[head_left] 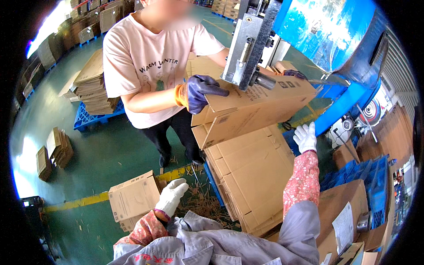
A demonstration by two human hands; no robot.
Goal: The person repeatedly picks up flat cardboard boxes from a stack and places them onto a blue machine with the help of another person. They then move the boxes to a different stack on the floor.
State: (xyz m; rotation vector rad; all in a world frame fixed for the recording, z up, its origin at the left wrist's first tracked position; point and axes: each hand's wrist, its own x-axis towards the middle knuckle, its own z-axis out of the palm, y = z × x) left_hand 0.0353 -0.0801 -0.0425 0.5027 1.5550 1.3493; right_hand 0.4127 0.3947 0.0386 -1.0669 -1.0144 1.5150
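Note:
My left hand (171, 194), in a white glove, hangs in the air with its fingers loosely extended and nothing in it. It is nearest to a small stack of flat cardboard (134, 198) on the floor. My right hand (305, 138), also white-gloved, has fingers stretched out beside the blue machine arm (332, 115); whether it touches the arm I cannot tell. A stack of flattened cardboard boxes (251, 176) lies between my arms. Over its far end, a co-worker in dark gloves (201, 93) holds a partly folded cardboard box (260, 115) under the metal machine head (247, 48).
More cardboard is stacked on a blue pallet (95, 115) at the far left. Cardboard scraps (198, 203) litter the floor between my left hand and the box stack. The blue machine body (327, 31) fills the upper right; blue pallets (362, 176) stand at the right.

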